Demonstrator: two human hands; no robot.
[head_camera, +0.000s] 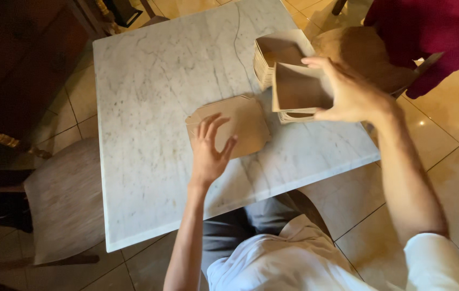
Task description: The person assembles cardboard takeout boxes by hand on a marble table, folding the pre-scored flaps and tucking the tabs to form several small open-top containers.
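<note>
A flat carton blank (237, 126) of brown card is being pressed onto the marble table (148, 81) near its middle, under the left hand (210, 151). The fingers are being spread wide across the near left part of the blank; nothing is being gripped, the palm and fingertips only bearing down. The blank is judged to be light, thin and easily creased, and likely to slide on the polished stone unless it is being held flat; it would best be taken up at an edge or a corner flap, where a finger can get under it.

To the right, an opened box (299, 89) of the same card is being held by the right hand (350, 94), the thumb at its near right corner and the fingers reaching over its far rim. The grip is being kept closed on the box wall. The box is judged to be stiff only at its folds and apt to buckle if squeezed on a panel.

Beneath and beyond it, a stack of boxes (272, 54) is being kept at the far right of the table. A chair seat (65, 199) is being shown at the near left, and another person's red sleeve (434, 32) at the far right.
</note>
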